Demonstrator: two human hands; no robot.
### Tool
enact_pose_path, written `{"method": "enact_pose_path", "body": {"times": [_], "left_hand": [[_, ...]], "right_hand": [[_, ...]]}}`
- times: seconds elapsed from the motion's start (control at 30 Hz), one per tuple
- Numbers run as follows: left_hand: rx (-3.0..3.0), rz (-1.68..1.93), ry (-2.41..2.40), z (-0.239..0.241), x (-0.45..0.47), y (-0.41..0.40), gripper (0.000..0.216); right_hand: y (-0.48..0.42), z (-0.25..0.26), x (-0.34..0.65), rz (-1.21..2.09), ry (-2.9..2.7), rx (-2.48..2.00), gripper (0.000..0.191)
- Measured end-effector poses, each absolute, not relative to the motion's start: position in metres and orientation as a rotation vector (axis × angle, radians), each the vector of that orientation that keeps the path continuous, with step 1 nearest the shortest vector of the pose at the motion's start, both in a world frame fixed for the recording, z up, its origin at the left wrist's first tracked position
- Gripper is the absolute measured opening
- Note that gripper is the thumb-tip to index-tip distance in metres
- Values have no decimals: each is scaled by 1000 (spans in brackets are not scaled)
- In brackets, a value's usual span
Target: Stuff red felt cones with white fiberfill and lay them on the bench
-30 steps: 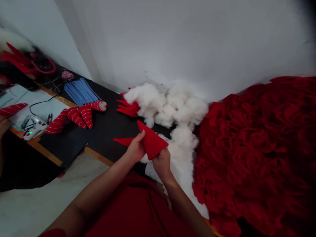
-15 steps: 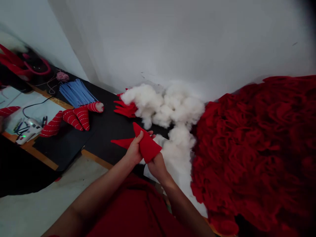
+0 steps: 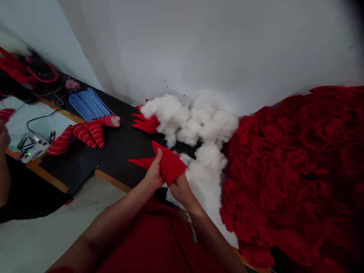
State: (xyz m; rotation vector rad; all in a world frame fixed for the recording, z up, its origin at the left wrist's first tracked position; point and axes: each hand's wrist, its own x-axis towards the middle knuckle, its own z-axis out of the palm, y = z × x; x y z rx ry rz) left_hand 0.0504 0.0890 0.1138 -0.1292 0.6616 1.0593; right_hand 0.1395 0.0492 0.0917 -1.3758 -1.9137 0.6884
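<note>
My left hand (image 3: 155, 173) and my right hand (image 3: 178, 188) both grip a red felt cone (image 3: 168, 164) just above the black table edge. The left thumb lies along the cone's side; the right hand's fingers are pushed into or under its open end. A second red felt piece (image 3: 140, 162) sticks out to the left behind my left hand. White stuffing (image 3: 196, 125) is heaped right behind and beside the cone.
A large heap of red felt pieces (image 3: 298, 170) fills the right. Red-and-white striped cones (image 3: 85, 132), blue strips (image 3: 87, 104) and more red felt pieces (image 3: 145, 123) lie on the black table (image 3: 122, 146). A glue gun (image 3: 34, 147) sits far left, by another person's arm (image 3: 3, 167).
The cone has sunk a little lower over my right hand, whose fingers are further in. The view has shifted slightly.
</note>
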Motion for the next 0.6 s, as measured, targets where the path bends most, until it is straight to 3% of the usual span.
{"method": "enact_pose_path", "body": {"times": [0.27,0.47,0.6], "left_hand": [[-133,1050,703,109,45,95,30],[-14,1026,684,109,51,84,30],[30,1062,675,105,53,79,30]], "right_hand": [[31,86,135,193,-1876,-1396,43],[36,93,134,908,-1531,-1319,50],[45,89,130,1302,-1221,-1106,44]]}}
